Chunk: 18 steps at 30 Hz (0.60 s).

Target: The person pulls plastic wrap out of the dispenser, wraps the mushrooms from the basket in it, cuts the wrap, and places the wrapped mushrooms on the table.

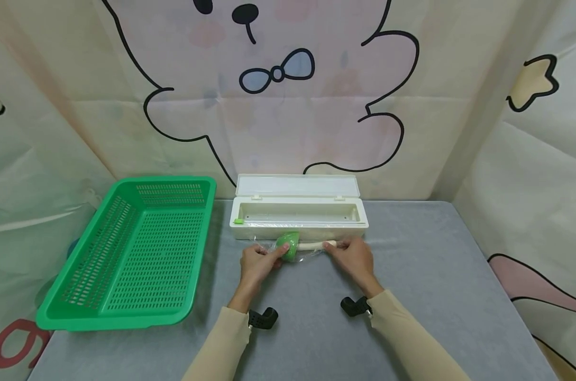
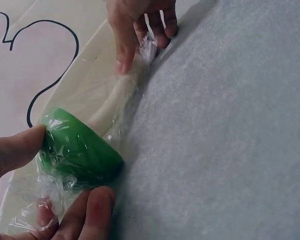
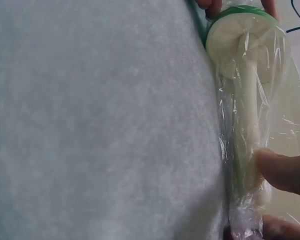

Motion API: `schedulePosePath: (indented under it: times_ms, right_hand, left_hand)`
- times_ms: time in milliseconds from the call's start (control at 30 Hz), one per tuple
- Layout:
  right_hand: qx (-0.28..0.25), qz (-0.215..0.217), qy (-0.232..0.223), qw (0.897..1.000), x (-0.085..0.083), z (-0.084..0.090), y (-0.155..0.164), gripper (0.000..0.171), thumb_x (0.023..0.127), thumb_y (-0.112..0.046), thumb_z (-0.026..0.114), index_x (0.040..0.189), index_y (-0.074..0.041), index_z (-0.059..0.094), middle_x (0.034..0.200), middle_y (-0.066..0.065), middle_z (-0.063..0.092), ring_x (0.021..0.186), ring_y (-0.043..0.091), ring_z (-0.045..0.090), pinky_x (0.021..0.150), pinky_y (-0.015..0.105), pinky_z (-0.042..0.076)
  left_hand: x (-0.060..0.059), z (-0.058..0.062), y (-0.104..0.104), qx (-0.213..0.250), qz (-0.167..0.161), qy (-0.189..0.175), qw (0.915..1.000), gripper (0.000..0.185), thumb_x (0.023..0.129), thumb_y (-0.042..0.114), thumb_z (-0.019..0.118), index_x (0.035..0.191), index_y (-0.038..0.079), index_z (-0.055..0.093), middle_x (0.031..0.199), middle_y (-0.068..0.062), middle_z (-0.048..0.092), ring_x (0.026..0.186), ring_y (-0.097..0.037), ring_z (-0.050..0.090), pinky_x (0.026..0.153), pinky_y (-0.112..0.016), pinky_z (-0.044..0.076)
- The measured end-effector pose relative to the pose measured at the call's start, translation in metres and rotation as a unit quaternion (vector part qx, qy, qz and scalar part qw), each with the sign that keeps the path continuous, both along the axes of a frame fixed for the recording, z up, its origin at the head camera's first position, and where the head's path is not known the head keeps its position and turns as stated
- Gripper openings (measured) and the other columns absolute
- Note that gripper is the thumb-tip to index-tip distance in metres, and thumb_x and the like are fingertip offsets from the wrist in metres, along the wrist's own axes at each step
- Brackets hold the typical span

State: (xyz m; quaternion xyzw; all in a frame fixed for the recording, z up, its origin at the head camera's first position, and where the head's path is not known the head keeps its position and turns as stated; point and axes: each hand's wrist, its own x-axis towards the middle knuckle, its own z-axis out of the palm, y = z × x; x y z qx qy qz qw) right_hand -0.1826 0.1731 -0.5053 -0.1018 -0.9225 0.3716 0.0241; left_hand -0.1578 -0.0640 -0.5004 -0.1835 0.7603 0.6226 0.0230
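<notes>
A toy-like piece with a green cup-shaped head (image 1: 290,244) and a slim white handle (image 3: 249,100) lies wrapped in clear plastic film (image 2: 115,135). My left hand (image 1: 259,264) pinches the green head and the bunched film at its end, thumb on one side and fingers on the other. On the handle's far end, my right hand (image 1: 356,263) grips the handle and the gathered film. Just behind stands a white cling film box (image 1: 299,233) with its lid (image 1: 297,185) raised and a small green slider (image 1: 238,221) on its front edge.
A green perforated basket (image 1: 188,296) stands on the left side of the grey-covered table (image 1: 435,296). Behind the table hangs a printed cloth backdrop (image 1: 440,132), and similar cloth lines both sides.
</notes>
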Motion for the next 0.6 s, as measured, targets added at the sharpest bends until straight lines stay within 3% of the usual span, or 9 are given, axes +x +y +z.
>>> schedulePosePath:
  times_ms: [100,267,433,600]
  right_hand:
    - [0.002,-0.012,0.007,1.000,0.003,0.001,0.000,0.040,0.081,-0.046,0.083,0.083,-0.007,0.076,0.081,0.005,0.072,0.072,0.022,0.062,0.063,0.036,0.046]
    - [-0.018,-0.016,-0.003,1.000,0.007,0.006,0.001,0.052,0.082,-0.047,0.082,0.100,0.001,0.069,0.095,0.013,0.069,0.085,0.028,0.063,0.073,0.040,0.048]
    - [-0.046,-0.028,0.000,0.999,0.010,0.014,0.006,0.063,0.083,-0.046,0.082,0.116,0.003,0.060,0.107,0.020,0.063,0.096,0.032,0.059,0.079,0.043,0.046]
    - [-0.069,-0.071,0.040,0.994,0.008,0.023,0.014,0.071,0.083,-0.043,0.083,0.122,0.005,0.048,0.110,0.021,0.049,0.096,0.032,0.048,0.075,0.040,0.038]
  left_hand:
    - [0.001,0.003,0.000,-0.019,-0.003,-0.005,0.9998,0.048,0.077,0.044,0.089,0.075,0.008,0.056,0.068,-0.014,0.072,0.064,-0.023,0.070,0.056,-0.029,0.043]
    - [0.004,0.008,-0.002,-0.054,-0.007,-0.003,0.9985,0.056,0.076,0.047,0.088,0.092,0.003,0.057,0.067,-0.010,0.070,0.064,-0.025,0.069,0.054,-0.030,0.045]
    - [0.008,0.014,-0.010,-0.115,0.011,0.007,0.9932,0.070,0.077,0.052,0.085,0.113,-0.003,0.058,0.087,-0.013,0.071,0.079,-0.028,0.067,0.066,-0.038,0.052]
    - [0.008,0.021,-0.018,-0.148,0.060,0.038,0.9863,0.078,0.085,0.049,0.079,0.133,-0.004,0.046,0.111,-0.021,0.067,0.096,-0.035,0.065,0.081,-0.051,0.051]
